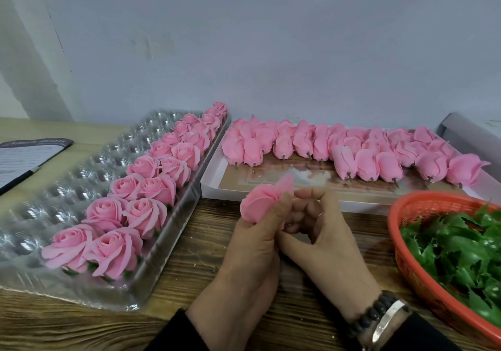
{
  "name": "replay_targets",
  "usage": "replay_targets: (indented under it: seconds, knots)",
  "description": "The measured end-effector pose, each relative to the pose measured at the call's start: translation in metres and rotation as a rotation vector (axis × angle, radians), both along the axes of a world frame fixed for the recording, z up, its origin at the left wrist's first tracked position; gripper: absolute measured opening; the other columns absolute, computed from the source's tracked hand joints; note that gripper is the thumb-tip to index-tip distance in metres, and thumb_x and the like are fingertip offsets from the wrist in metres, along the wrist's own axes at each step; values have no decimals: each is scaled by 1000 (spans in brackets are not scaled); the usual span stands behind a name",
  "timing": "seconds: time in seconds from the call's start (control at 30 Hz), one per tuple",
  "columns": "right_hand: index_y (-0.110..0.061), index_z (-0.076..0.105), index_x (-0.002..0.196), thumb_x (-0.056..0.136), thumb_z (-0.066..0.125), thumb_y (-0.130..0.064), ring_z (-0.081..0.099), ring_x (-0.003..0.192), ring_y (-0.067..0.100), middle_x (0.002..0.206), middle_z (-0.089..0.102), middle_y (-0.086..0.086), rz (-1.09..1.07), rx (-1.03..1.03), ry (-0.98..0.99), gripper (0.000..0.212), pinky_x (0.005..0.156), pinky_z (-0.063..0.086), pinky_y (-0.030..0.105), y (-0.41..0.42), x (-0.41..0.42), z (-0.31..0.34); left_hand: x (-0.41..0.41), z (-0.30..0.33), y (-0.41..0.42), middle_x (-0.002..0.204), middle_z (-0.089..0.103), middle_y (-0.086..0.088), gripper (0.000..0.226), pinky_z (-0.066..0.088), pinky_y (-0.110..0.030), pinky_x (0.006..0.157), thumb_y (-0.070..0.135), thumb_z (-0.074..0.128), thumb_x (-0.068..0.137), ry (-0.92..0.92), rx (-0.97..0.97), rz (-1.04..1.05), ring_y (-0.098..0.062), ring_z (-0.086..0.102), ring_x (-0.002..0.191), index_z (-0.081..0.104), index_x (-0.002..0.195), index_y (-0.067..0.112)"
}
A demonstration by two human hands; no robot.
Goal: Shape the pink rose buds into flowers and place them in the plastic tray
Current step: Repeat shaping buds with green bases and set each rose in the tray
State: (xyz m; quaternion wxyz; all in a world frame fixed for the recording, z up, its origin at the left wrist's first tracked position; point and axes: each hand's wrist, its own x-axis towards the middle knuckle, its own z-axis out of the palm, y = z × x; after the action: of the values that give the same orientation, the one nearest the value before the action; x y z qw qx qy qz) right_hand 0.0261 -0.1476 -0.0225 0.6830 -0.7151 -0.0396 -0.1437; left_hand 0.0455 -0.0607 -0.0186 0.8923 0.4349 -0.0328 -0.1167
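wood-grain table (189, 264) under pale wall (271, 38) | left hand (252, 245) pinches pink bud (260, 201), right hand (322, 231) fingers curled at its base, grip unclear | plastic tray (62, 182) at 10 o'clock, two rose rows | bud box (211, 188) at 12 | orange basket (406, 215) at 3

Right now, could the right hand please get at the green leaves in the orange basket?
Probably yes. The right hand sits just beside the orange basket, whose top is open, and nothing lies between them. The green leaves are uncovered, though the hand is busy at the rose bud.
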Motion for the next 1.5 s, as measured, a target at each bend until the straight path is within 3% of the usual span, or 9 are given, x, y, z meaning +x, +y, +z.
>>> replay_targets:
  seconds: [0.2, 0.43, 0.63, 0.77, 0.93, 1.0, 1.17, 1.27, 1.5]
  knots:
    - [-14, 57, 84, 71, 68, 0, 57, 67, 9, 72, 63, 6, 48, -56, 10, 21, 61, 46, 15, -1, -1, 0, -1, 2, 0, 85, 63, -17, 35, 55, -25, 70, 22, 67, 67, 11, -7, -24, -21, 63, 77, 65, 93, -1]
    - [-8, 62, 92, 76, 68, -10, 60, 74, 24, 88, 66, 25, 107, -97, 93, 16, 76, 51, 43, -5, -2, 4, 7, 7, 13, 92, 57, -26, 34, 56, -36, 74, 15, 70, 64, 76, -19, -121, -32, 61, 82, 64, 89, -6]
    - [-10, 59, 100, 79, 68, -7, 62, 81, 27, 94, 67, 22, 147, -49, 134, 23, 79, 52, 37, -4, -2, 2, 9, 8, 14, 82, 60, -20, 46, 57, -35, 67, 18, 71, 57, 79, -26, -49, -25, 64, 71, 59, 95, -5]
    - [-12, 55, 100, 70, 75, -12, 64, 79, 29, 90, 69, 15, 132, -8, 142, 36, 78, 53, 38, -2, -3, 1, 9, 5, 14, 85, 60, -23, 35, 57, -41, 69, 20, 70, 63, 49, -24, -36, -29, 64, 73, 57, 87, -2]
    - [-11, 58, 84, 75, 69, -9, 58, 67, 18, 69, 64, 9, 97, -46, 134, 15, 68, 50, 33, -5, 0, -2, 11, 4, 12, 69, 64, -10, 38, 45, -47, 81, 19, 74, 51, 54, -42, 22, -25, 64, 70, 56, 83, 8]
    - [-14, 60, 82, 76, 69, -12, 59, 66, 18, 68, 65, 8, 118, -51, 116, 11, 67, 50, 29, -4, -1, -2, 9, 6, 12, 67, 65, -9, 36, 43, -42, 75, 19, 74, 51, 25, -20, 40, -22, 63, 65, 57, 82, 13]
    - [-19, 60, 82, 76, 63, -17, 60, 73, 10, 77, 65, 1, -33, -48, -27, 7, 67, 47, 15, -6, -2, -1, 6, 9, 18, 70, 62, -12, 38, 52, -22, 53, 6, 74, 67, -302, 391, 216, -14, 60, 58, 52, 97, 9]
    - [-22, 63, 89, 81, 64, -6, 60, 79, 4, 83, 65, -3, -59, -86, -91, 18, 74, 45, 12, -12, -3, 2, 5, 7, 17, 75, 61, -12, 48, 50, -21, 60, 8, 79, 67, -479, 604, 236, -13, 58, 63, 50, 105, 14]
    - [-33, 61, 106, 71, 60, -16, 57, 90, -4, 98, 62, -12, 92, -280, -133, 39, 79, 39, 5, -7, -7, 10, 7, 2, 14, 81, 65, 6, 70, 53, -22, 71, 3, 77, 69, -580, 853, 176, -5, 65, 74, 41, 109, 47]
